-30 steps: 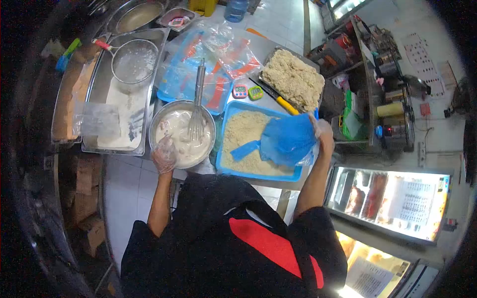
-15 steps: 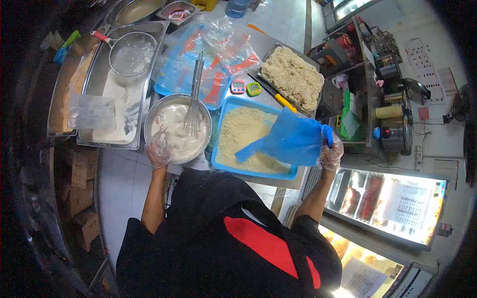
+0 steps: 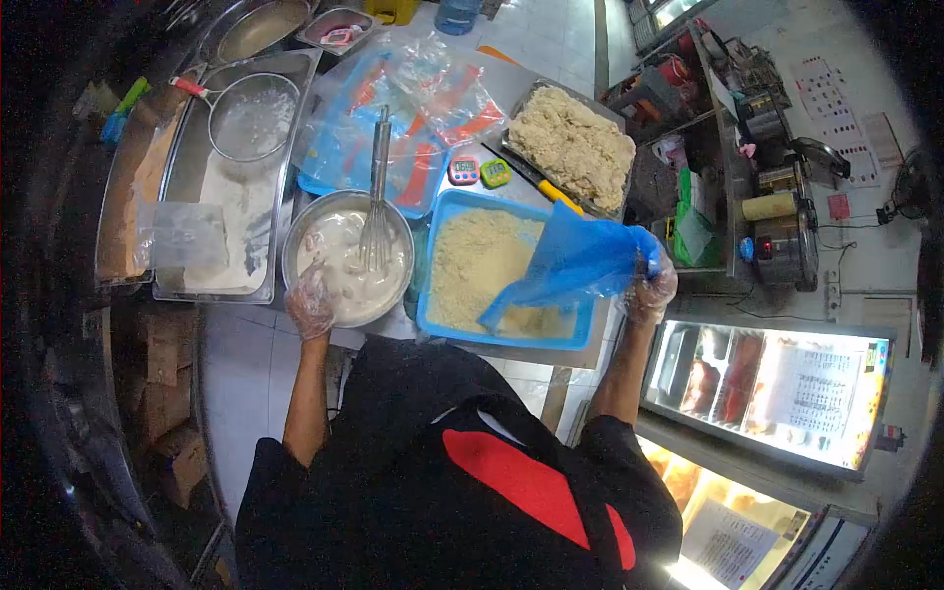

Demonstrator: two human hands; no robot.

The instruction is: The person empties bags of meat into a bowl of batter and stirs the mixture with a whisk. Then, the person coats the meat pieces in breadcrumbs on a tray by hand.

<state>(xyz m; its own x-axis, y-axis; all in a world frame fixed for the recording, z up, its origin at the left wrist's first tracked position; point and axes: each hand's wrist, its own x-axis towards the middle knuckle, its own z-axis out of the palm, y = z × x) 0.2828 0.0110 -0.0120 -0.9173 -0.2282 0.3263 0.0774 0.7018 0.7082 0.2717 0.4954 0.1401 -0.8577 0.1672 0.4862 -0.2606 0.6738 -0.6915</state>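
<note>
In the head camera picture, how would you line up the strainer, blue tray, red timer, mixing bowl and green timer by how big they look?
Largest to smallest:
1. Blue tray
2. Mixing bowl
3. Strainer
4. Red timer and green timer: too alike to rank.

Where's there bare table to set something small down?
Grey table shows between the square green plastic timer, the long yellow-handled tool and the blue rectangular plastic crumb tray. A narrow strip borders that tray's right side. Leftward it's crowded: round metal bowl, rectangular metal pan and blue tray under clear bags sit close.
</note>
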